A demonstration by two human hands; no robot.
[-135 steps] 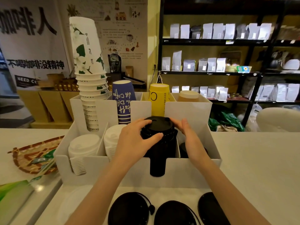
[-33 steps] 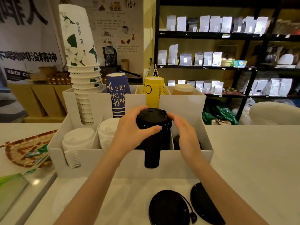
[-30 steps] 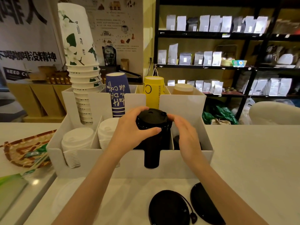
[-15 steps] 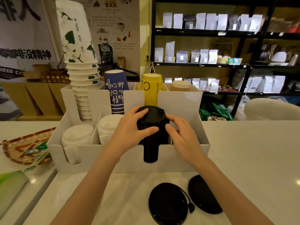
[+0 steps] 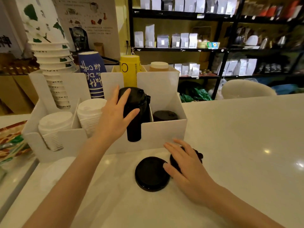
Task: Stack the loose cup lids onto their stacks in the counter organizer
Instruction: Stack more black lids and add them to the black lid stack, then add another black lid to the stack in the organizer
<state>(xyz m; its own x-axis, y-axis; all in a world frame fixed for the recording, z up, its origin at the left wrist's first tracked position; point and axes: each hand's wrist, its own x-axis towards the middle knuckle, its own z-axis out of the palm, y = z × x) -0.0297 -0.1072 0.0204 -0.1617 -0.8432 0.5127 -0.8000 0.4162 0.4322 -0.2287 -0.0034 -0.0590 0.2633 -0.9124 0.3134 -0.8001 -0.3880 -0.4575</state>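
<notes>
The person's right hand (image 5: 185, 165) covers most of a round black plastic lid (image 5: 196, 155) lying just in front of the white compartmented counter organizer (image 5: 164, 130), so only its far edge and tab show. The tall stack of black lids (image 5: 136, 112) in the organizer is partly behind the left hand (image 5: 115, 116). The short black lid stack (image 5: 165, 115) to its right is sunk behind the organizer's front wall. The white floral cup stack (image 5: 47, 46) behind the organizer runs off the top edge.

black lids (image 5: 152, 173), white organizer (image 5: 164, 132), blue cup (image 5: 92, 74), yellow cup (image 5: 130, 69)
</notes>
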